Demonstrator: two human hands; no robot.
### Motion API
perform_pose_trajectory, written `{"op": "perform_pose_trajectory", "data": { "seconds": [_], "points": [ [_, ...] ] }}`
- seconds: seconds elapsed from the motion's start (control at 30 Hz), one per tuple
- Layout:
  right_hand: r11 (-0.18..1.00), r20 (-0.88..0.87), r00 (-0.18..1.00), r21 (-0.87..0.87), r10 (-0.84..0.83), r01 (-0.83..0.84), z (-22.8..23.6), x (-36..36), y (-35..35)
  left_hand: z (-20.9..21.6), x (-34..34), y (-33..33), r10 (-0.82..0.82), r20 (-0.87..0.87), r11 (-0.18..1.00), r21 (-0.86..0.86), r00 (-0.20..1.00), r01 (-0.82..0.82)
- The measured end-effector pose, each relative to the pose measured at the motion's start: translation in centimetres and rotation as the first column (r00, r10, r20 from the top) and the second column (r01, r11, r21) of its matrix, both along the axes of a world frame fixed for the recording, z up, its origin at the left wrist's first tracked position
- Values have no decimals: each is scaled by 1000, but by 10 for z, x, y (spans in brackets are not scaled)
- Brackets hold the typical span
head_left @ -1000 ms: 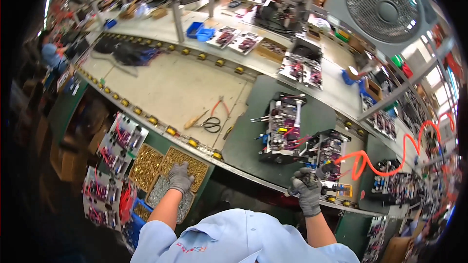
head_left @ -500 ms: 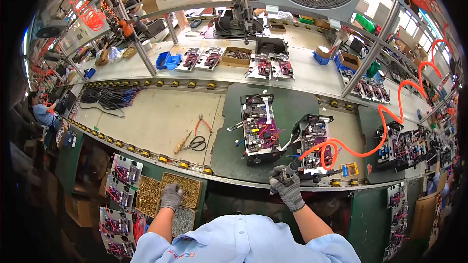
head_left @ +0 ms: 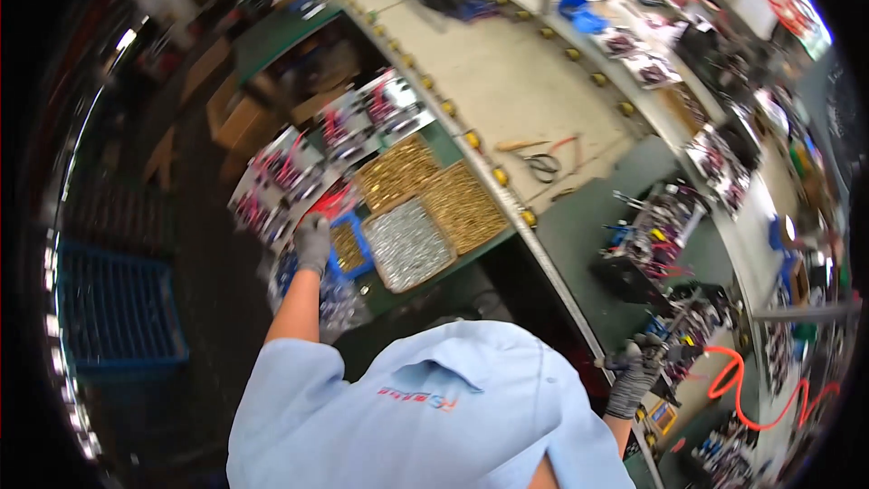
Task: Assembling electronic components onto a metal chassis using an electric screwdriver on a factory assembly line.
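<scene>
My left hand [head_left: 313, 243], in a grey knit glove, reaches beside a small blue bin [head_left: 366, 263] holding brass-coloured fasteners. Red wires [head_left: 330, 203] lie just past its fingers, which are too blurred to read. My right hand [head_left: 636, 366], gloved the same way, grips a dark air screwdriver [head_left: 679, 353] with an orange coiled hose [head_left: 731, 398]. The tool is next to an electronic unit with a circuit board [head_left: 701, 315] on the bench. A second such unit [head_left: 654, 234] sits farther off on the dark green board [head_left: 579, 217].
Trays of brass fasteners [head_left: 463, 206] and silver fasteners [head_left: 409, 244] stand between my arms. Several circuit boards on metal plates [head_left: 288, 163] lie past my left hand. Scissors [head_left: 543, 166] rest on the bench. A blue crate [head_left: 118, 303] is at far left.
The view has swung left and tilted. My left hand has moved from the brass fastener trays to beside the small blue bin. The right hand still holds the air screwdriver.
</scene>
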State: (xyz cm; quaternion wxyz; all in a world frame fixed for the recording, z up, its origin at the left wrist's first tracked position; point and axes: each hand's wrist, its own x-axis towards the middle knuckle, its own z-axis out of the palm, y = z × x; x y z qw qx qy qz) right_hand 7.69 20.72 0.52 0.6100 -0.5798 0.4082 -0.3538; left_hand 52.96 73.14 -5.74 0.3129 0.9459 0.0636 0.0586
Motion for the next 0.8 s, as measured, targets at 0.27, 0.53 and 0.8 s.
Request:
{"op": "perform_pose_trajectory", "data": {
  "seconds": [0.27,0.53,0.8],
  "points": [
    [977,128,989,188,79,-102,-19,29,-3,-24,-56,-4,-112,-340,982,105,934,156],
    [973,104,989,195,101,-120,32,57,28,-56,-31,-11,-149,-222,875,424,964,233],
    [985,57,996,154,71,-79,20,42,23,-46,-18,-5,-188,-333,858,403,924,320]
  ]
}}
